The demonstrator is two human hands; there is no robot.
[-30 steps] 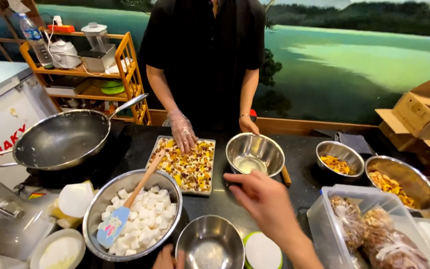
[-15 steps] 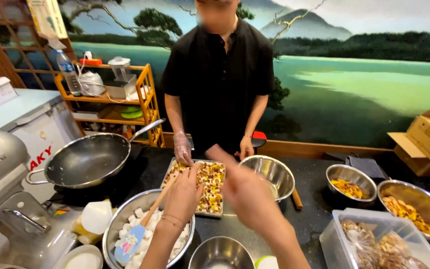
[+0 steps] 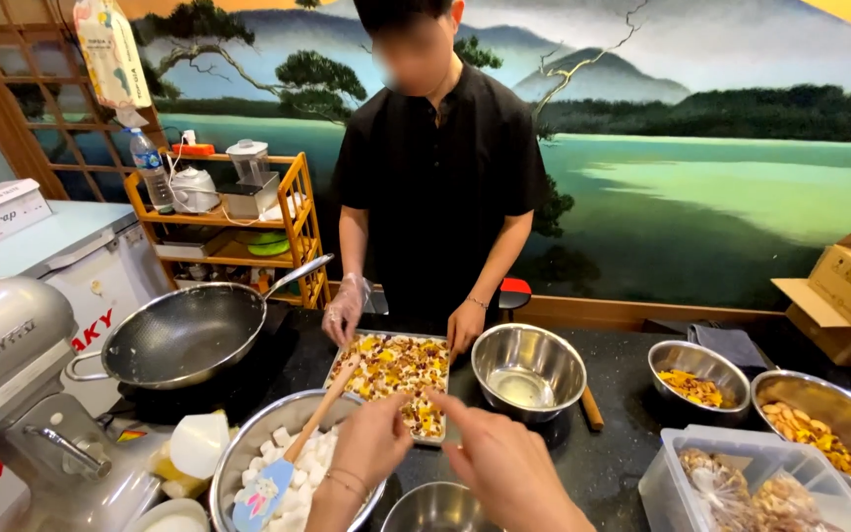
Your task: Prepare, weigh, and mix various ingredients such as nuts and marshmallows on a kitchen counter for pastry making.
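Left hand point(image 3: 371, 443) and right hand point(image 3: 490, 458) raised side by side over near edge of tray of mixed nuts and fruit point(image 3: 396, 369) on dark table point(image 3: 622, 443); both grips loosely open, fingers extended, holding nothing. Tray just beyond fingertips. Bowl of white cubes point(image 3: 293, 463) with spatula point(image 3: 278, 473) below left hand; co-worker's hands point(image 3: 345, 313) rest at tray's far edge

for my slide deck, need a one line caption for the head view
Left hand and right hand reach over a tray of mixed nuts and fruit, opposite a person in black.
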